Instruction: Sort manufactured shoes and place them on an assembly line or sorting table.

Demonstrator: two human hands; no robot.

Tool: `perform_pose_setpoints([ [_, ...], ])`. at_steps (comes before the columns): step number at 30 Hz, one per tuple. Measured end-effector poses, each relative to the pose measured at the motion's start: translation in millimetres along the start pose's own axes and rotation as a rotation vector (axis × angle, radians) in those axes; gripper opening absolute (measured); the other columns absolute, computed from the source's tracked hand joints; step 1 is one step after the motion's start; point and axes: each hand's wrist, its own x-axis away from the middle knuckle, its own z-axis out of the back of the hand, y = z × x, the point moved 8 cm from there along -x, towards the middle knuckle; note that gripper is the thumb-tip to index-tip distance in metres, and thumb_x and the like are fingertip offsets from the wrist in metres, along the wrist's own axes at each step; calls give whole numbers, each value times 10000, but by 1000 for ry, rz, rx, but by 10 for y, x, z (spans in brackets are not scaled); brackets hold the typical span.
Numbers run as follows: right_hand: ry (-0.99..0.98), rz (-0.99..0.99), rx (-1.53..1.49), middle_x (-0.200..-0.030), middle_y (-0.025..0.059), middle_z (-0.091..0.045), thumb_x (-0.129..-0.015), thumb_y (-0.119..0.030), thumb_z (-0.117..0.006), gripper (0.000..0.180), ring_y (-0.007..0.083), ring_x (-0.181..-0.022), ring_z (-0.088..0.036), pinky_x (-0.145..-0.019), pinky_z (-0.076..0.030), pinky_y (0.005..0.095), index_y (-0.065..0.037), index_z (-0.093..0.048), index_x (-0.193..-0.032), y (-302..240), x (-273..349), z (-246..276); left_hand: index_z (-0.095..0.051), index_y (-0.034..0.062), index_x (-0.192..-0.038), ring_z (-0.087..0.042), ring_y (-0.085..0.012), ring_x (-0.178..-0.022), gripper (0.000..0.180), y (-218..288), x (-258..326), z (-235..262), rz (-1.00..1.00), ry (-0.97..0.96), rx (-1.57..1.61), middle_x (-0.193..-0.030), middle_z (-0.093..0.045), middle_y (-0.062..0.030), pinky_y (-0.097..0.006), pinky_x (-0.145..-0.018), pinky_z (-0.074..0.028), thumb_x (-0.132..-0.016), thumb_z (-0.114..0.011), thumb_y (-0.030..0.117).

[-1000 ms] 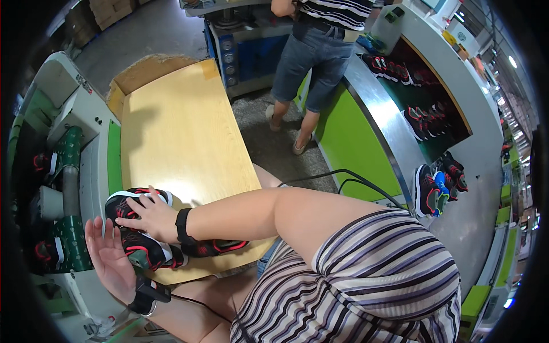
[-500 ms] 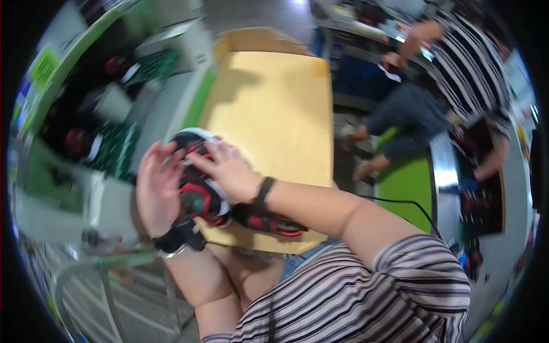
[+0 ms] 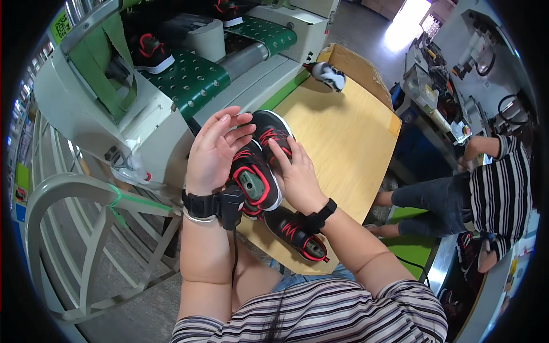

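Observation:
Black sneakers with red laces and white soles lie on the tan table. My left hand (image 3: 214,151), fingers spread and palm turned inward, is at the left side of the nearer sneaker (image 3: 254,183). My right hand (image 3: 300,174) is open too, its fingertips at the laced side of the sneaker behind it (image 3: 270,128). These two sneakers lie close together between my hands. Another black sneaker (image 3: 289,228) lies by my right wrist, partly hidden by it. A further sneaker (image 3: 327,77) is tipped at the far left end of the table, its pale sole showing.
Left of the table (image 3: 343,143) runs a machine with a green conveyor belt (image 3: 197,83) carrying a sneaker (image 3: 151,54). A curved metal rail (image 3: 43,200) stands at near left. At right, a person in a striped shirt (image 3: 500,188) works beside a bench.
My view has turned, shifting the table rightward in the picture. A tipped sneaker now shows at the table's far end. Both hands remain around the near sneakers, fingers apart.

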Motion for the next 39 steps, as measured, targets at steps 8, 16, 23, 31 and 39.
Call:
perform_pose_setpoints([
  [8, -275, -107, -488, -1337, 239, -583, -930, -327, -704, 623, 373, -1259, -560, -1081, -436, 422, -57, -481, -1446, 263, -540, 503, -550, 34, -1329, -624, -270, -1147, 351, -50, -51, 99, 44, 47, -31, -1237, -649, -131, -402, -1006, -472, -1049, -503, 242],
  [16, 118, -48, 359, -1299, 245, -588, -792, -311, -816, 668, 427, -1243, -539, -1088, -426, 470, -23, -556, -1335, 1920, -1729, 212, -548, 35, -1321, -635, -262, -1130, 353, -122, -161, 232, 74, 95, -54, -1225, -656, -135, -393, -995, -477, -1045, -514, 252],
  [23, 79, -594, 118, -1302, 237, -544, -725, -326, -866, 790, 431, -1256, -507, -1063, -442, 462, -57, -503, -1373, 3635, -824, -80, -578, 23, -1292, -650, -259, -1111, 337, -84, -178, 261, 47, 145, -76, -1206, -669, -139, -381, -987, -479, -1038, -530, 239],
  [31, 61, -67, -115, -1543, 268, -299, -704, -179, -884, 730, 453, -1406, -343, -1151, -346, 485, -63, -485, -1305, 1928, -270, -1, -588, 23, -1291, -663, -256, -1100, 331, -102, -156, 201, 18, 107, -97, -1203, -678, -153, -369, -962, -498, -1036, -531, 226],
  [39, -88, -384, -370, -1173, 219, -697, -850, -339, -796, 657, 293, -1088, -687, -905, -538, 377, -29, -546, -1373, 1685, -402, -386, -593, 24, -1290, -666, -259, -1091, 325, -129, -153, 319, 41, 131, -59, -1201, -684, -149, -367, -941, -508, -1037, -535, 219],
])
